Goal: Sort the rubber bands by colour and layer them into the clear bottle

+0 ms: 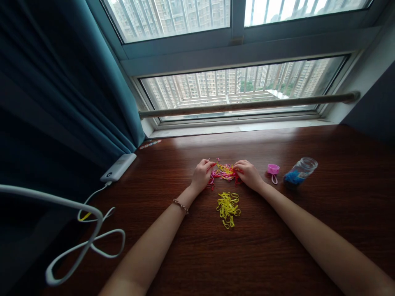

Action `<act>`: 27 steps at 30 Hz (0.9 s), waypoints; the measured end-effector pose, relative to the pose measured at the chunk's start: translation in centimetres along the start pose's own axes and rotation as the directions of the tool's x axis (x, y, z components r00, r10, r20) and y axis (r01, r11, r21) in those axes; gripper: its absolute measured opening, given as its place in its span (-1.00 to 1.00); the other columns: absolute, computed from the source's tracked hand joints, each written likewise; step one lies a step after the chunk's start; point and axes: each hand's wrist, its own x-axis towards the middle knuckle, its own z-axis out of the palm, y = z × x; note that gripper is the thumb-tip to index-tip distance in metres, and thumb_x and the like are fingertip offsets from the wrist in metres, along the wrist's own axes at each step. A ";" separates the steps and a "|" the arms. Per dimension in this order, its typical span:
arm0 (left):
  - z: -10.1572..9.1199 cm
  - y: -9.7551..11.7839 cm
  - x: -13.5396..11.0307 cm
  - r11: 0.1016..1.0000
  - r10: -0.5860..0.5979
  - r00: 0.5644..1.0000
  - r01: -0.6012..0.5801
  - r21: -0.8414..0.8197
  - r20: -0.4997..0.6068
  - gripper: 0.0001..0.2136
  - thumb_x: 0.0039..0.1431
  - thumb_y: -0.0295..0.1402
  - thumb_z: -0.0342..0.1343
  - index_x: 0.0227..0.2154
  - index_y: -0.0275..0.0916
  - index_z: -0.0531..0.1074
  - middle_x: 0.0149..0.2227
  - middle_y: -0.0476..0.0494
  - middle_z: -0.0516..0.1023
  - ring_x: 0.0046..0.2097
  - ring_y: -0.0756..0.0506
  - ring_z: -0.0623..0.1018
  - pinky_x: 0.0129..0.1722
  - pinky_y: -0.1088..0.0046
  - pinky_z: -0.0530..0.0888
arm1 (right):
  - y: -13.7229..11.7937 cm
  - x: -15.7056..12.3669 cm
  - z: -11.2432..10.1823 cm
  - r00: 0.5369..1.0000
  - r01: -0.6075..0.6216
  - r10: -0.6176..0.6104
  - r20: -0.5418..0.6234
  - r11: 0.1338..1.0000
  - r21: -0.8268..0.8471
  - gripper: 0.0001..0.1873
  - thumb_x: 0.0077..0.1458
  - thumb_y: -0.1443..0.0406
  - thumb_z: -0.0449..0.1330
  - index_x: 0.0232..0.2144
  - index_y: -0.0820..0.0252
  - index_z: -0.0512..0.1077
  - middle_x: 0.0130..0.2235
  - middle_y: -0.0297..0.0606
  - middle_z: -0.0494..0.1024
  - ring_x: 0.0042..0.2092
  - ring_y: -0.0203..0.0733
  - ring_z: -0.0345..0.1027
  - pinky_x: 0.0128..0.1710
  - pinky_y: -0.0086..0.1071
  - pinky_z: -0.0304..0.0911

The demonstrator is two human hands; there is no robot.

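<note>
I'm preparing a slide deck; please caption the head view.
Left hand and right hand at a mixed pile of pink, red and yellow loops, with a yellow pile nearer the wearer.

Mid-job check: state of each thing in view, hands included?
Heap of pink, red and yellow elastic loops: loose, mixed.
Pile of yellow elastic loops: loose, separate.
Left hand: fingers pinched at the mixed heap; grip unclear.
Right hand: fingers curled over the heap; grip unclear.
Clear jar with blue contents: open, partly filled.
Pink plastic lid: off the jar, beside it.
White rectangular device: plugged in.
Blue fabric curtain: gathered aside.
</note>
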 end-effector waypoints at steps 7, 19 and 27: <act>-0.2 0.0 0.1 0.999 -0.030 0.999 0.030 -0.015 -0.045 -0.96 0.08 -0.44 0.05 -0.42 -0.23 0.39 -0.36 -0.06 0.39 -0.30 -0.03 0.43 -0.27 0.48 0.36 | -1.2 0.2 -0.5 0.977 -0.070 0.092 -0.193 0.991 0.116 -0.85 0.00 0.45 0.10 -0.41 0.18 0.45 -0.32 -0.22 0.47 -0.27 -0.18 0.35 -0.23 -0.34 0.26; -0.4 -0.2 0.1 0.993 -0.114 0.986 0.114 -0.011 -0.117 -0.90 -0.04 -0.39 0.19 -0.40 -0.22 0.42 -0.37 -0.07 0.50 -0.27 -0.08 0.47 -0.21 0.37 0.39 | -1.7 1.0 -1.4 0.920 -0.308 0.388 -0.057 0.805 0.507 -0.82 -0.10 0.29 0.22 -0.36 0.24 0.44 -0.37 -0.23 0.52 -0.32 -0.17 0.40 -0.26 -0.31 0.32; -0.4 0.1 0.1 0.996 -0.089 0.987 0.087 -0.023 -0.136 -0.95 0.03 -0.42 0.12 -0.40 -0.23 0.44 -0.35 -0.08 0.53 -0.26 -0.08 0.48 -0.16 0.35 0.37 | -3.9 1.5 -4.4 0.567 -0.605 -0.061 0.821 0.645 0.466 -0.68 -0.21 0.24 0.32 -0.33 0.27 0.52 -0.35 -0.23 0.56 -0.31 -0.18 0.43 -0.31 -0.40 0.35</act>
